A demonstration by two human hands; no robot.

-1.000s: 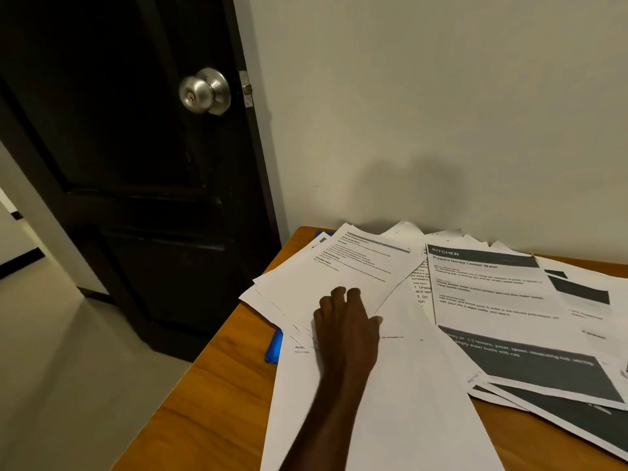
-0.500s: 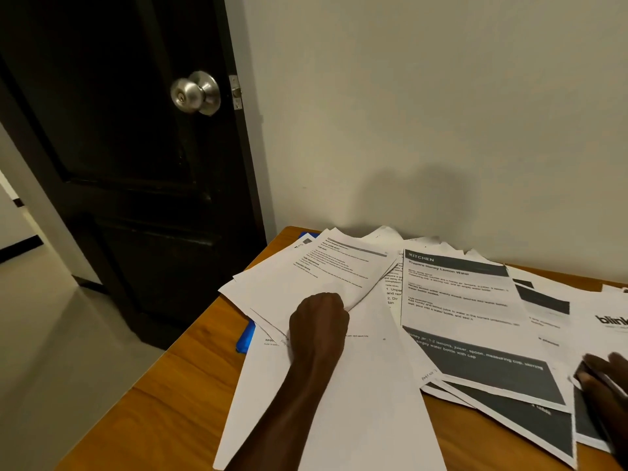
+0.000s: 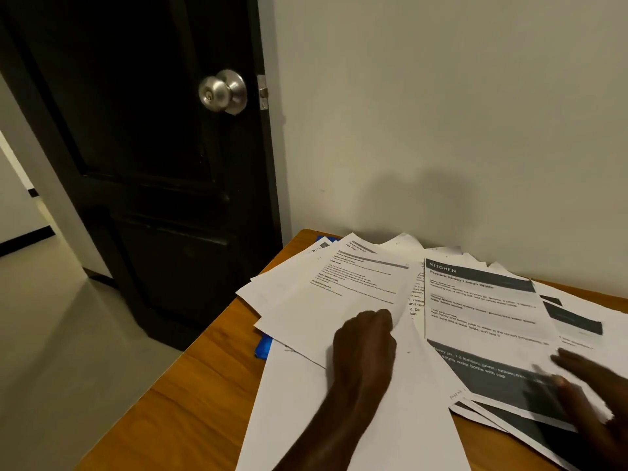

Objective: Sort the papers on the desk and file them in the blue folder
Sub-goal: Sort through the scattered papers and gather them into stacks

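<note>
Loose printed papers lie fanned across the wooden desk [image 3: 190,402]. My left hand [image 3: 365,348] is curled at the near edge of the left stack of text sheets [image 3: 326,300] and seems to grip it. A large blank sheet [image 3: 390,423] lies under my forearm. My right hand [image 3: 588,389], blurred, reaches in from the right with straight fingers over the dark lower band of the "KITCHEN" sheet [image 3: 482,307]. The blue folder [image 3: 263,346] is almost buried under the left stack, with only a corner showing at the desk's left edge and another sliver at the back.
The desk stands against a pale wall [image 3: 441,130]. A dark door [image 3: 153,164] with a metal knob [image 3: 224,91] is just left of the desk's left edge. More dark-banded sheets [image 3: 574,317] lie at the far right. Bare wood shows at the front left.
My left hand went from flat on the papers to curled at the left stack's edge. My right hand came in from the right and now reaches further over the KITCHEN sheet.
</note>
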